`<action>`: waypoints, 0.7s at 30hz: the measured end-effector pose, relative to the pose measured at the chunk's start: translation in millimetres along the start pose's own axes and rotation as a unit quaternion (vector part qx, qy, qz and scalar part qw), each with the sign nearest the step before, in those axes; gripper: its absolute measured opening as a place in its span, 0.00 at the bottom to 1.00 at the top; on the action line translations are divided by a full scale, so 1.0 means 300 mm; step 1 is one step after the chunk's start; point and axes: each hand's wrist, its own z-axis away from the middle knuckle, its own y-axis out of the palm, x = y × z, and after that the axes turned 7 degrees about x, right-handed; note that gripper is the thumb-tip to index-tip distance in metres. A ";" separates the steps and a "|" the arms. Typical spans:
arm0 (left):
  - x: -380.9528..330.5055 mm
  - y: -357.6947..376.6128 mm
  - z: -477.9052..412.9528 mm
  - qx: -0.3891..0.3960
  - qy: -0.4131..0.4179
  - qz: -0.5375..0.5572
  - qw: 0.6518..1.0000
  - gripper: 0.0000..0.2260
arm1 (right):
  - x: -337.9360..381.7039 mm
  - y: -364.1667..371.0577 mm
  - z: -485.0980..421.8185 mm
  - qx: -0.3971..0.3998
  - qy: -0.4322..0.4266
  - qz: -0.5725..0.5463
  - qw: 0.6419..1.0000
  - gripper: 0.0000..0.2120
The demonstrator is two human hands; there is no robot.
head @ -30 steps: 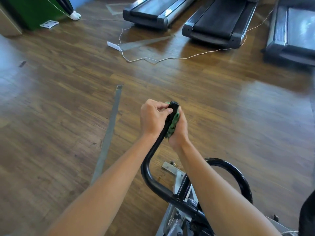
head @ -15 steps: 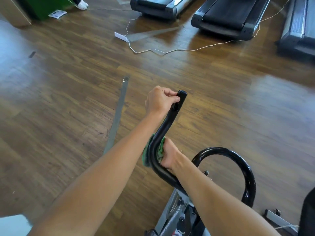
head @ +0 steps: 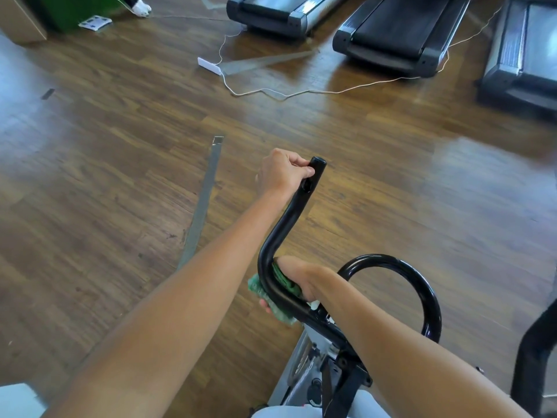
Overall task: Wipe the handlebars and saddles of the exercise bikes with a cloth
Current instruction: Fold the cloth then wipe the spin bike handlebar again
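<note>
I see my left hand (head: 281, 173) curled around the top end of the left handlebar (head: 297, 212), just below its capped tip, and it grips the tube firmly. The handlebar is a glossy black metal tube; from the tip it goes down toward me, bends sharply, and then runs to the clamp of the exercise bike (head: 328, 372) at the bottom edge of the view. My right hand (head: 297, 277) grips the green cloth (head: 262, 292) and wraps it around the tube right at this bend. The cloth is crumpled, with a darker green pattern, and part of it sticks out on the left side of the tube. The right handlebar (head: 401, 267) makes a shiny black loop beside my right forearm. Treadmills (head: 398, 34) and a white cable (head: 316, 92) lie on the wooden floor (head: 105, 176) far ahead.
</note>
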 end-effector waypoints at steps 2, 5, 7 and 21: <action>-0.002 0.002 0.007 0.000 -0.001 0.001 1.000 0.07 | -0.008 0.000 0.019 0.024 0.027 0.106 0.994 0.16; -0.001 0.008 0.014 0.003 0.008 0.007 1.000 0.07 | -0.024 -0.014 0.035 0.003 0.030 0.152 0.988 0.17; 0.011 0.009 0.024 0.014 0.016 0.012 1.000 0.07 | -0.012 -0.007 0.031 -0.079 -0.031 0.141 0.986 0.16; 0.098 -0.024 0.178 0.217 -0.045 0.461 0.859 0.41 | 0.098 -0.029 0.359 -0.103 -0.451 -0.182 0.868 0.10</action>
